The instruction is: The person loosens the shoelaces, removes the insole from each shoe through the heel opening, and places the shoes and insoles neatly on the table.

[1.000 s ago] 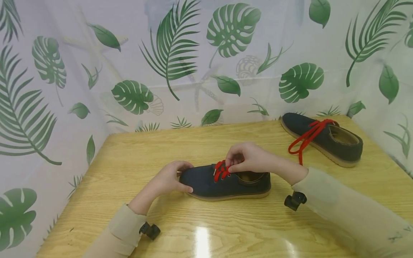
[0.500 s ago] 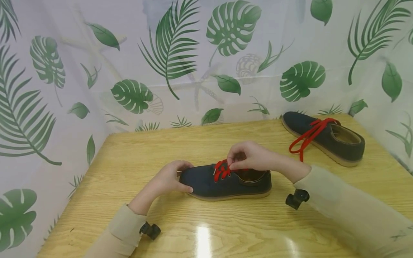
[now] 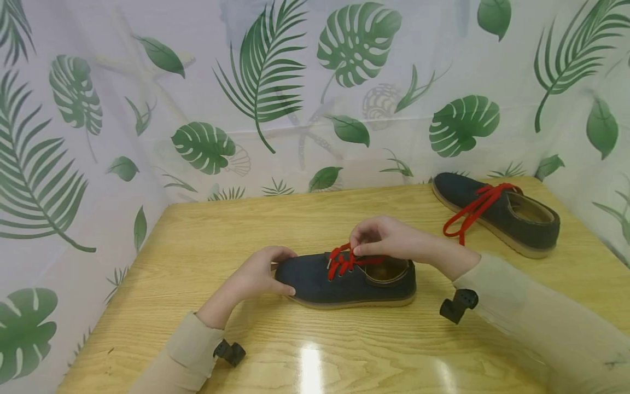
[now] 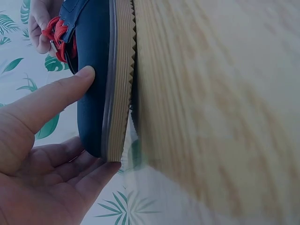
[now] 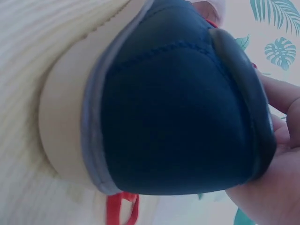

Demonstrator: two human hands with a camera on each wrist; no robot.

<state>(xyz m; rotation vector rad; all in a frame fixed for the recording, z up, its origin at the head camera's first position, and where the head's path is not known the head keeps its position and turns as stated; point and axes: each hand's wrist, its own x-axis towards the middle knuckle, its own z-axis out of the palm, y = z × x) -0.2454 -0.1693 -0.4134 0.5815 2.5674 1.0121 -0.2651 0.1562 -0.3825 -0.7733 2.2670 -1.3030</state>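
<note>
A dark blue shoe (image 3: 305,282) with a tan sole lies sole down in the middle of the table, its toe to the left. My left hand (image 3: 259,273) grips the toe, thumb on the near side, as the left wrist view (image 4: 51,173) also shows. Over the shoe's tongue, my right hand (image 3: 389,239) pinches the red shoelace (image 3: 339,264) between thumb and fingers. Part of the lace trails across the shoe opening. In the right wrist view the heel (image 5: 173,122) hides most of the fingers.
A matching blue shoe (image 3: 534,232) stands at the table's back right, its red lace (image 3: 474,209) looped and hanging over the side. Behind the wooden table (image 3: 236,219) hangs a leaf-printed cloth (image 3: 285,131). Both sleeves carry small black wrist cameras (image 3: 459,305).
My right hand has shifted slightly right, drawing the pinched lace a little off the tongue. My left hand still holds the toe, and the shoe is almost unmoved.
</note>
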